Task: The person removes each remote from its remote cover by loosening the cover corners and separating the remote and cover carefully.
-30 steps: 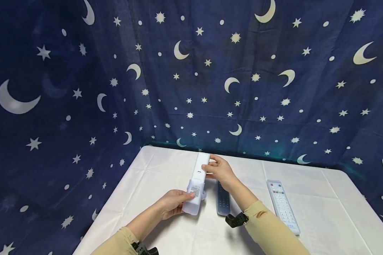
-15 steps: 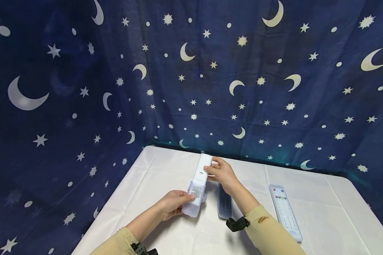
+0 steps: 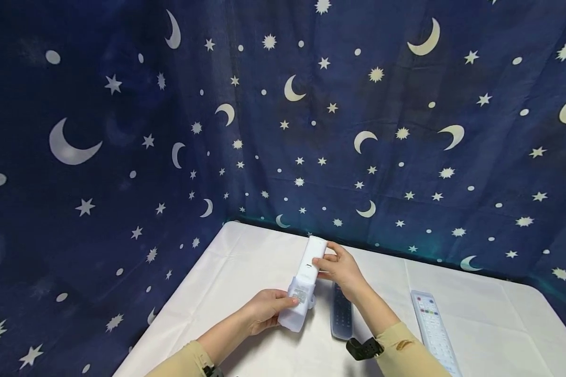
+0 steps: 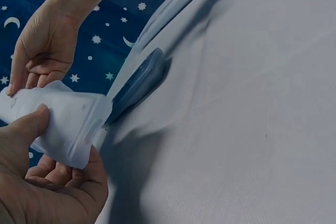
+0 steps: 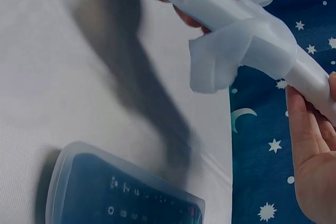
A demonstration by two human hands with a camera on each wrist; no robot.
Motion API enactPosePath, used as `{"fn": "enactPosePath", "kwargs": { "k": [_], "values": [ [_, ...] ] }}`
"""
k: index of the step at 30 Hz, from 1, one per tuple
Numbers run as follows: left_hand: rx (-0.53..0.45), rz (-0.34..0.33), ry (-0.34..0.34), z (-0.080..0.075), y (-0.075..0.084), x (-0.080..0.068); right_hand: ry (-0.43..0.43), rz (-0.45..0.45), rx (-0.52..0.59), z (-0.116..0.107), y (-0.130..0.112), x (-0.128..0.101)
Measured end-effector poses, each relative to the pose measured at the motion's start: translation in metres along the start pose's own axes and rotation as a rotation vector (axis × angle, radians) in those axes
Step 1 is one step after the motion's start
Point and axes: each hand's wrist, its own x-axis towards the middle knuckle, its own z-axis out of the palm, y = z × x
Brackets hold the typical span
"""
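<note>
A white remote control (image 3: 313,257) is held up at a slant over the table, back side facing the head camera. Its lower half sits inside a translucent silicone sleeve (image 3: 293,316), whose upper part is folded outward in a loose flap (image 5: 215,61). My left hand (image 3: 267,310) pinches the sleeved end, thumb on top and fingers beneath, as the left wrist view also shows. At the bare far end, my right hand (image 3: 343,269) grips the remote from the right side, thumb on its back.
On the white-covered table (image 3: 245,262), a dark remote (image 3: 342,318) in a clear sleeve lies just right of the held one. Farther right lies a white remote (image 3: 435,330) in a sleeve. A blue curtain (image 3: 339,104) with moons and stars hangs behind.
The head view has shifted, so the table and both hands appear lower and farther right. Both hands keep their hold, and the sleeve's edge shows no clear shift along the remote.
</note>
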Motion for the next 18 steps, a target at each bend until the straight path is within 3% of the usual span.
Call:
{"fn": "enactPosePath", "kwargs": {
  "k": [11, 18],
  "values": [
    [-0.017, -0.022, -0.028, 0.0033, -0.0071, -0.0035, 0.005, 0.009, -0.012, -0.0021, -0.0026, -0.0056],
    [-0.013, -0.007, -0.028, -0.0008, -0.0001, -0.0062, -0.018, 0.011, -0.016, 0.0002, -0.0095, 0.0005]
  ]
}}
